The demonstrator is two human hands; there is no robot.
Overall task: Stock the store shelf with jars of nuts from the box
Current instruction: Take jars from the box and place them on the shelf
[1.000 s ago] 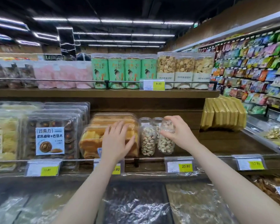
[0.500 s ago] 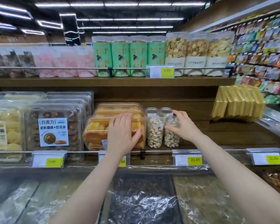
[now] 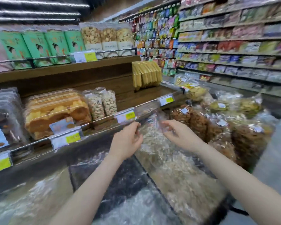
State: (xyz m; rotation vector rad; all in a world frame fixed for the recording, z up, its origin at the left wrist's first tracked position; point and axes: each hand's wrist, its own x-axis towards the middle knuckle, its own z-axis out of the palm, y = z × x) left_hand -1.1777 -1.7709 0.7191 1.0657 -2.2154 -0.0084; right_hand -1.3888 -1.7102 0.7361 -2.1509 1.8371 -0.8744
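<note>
Two clear plastic jars of pale nuts (image 3: pixel 102 103) stand on the wooden shelf (image 3: pixel 136 96). My left hand (image 3: pixel 127 141) and right hand (image 3: pixel 179 135) hover below, fingers loosely spread, holding nothing. I judge the next jar belongs flush beside them; no box visible.

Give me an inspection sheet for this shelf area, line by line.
Surface: brown wooden middle shelf, bare to the right of the jars.
Job's things: clear plastic jars of pale nuts upright on it; no box seen.
Clutter: clear tubs of orange pastries; yellow flat packs; green cartons above.
Grip: left hand and right hand empty, fingers relaxed, below the shelf edge.
Cables: nothing seen.
Surroundings: plastic-covered bulk bins; snack aisle on the right; frame blurred.
</note>
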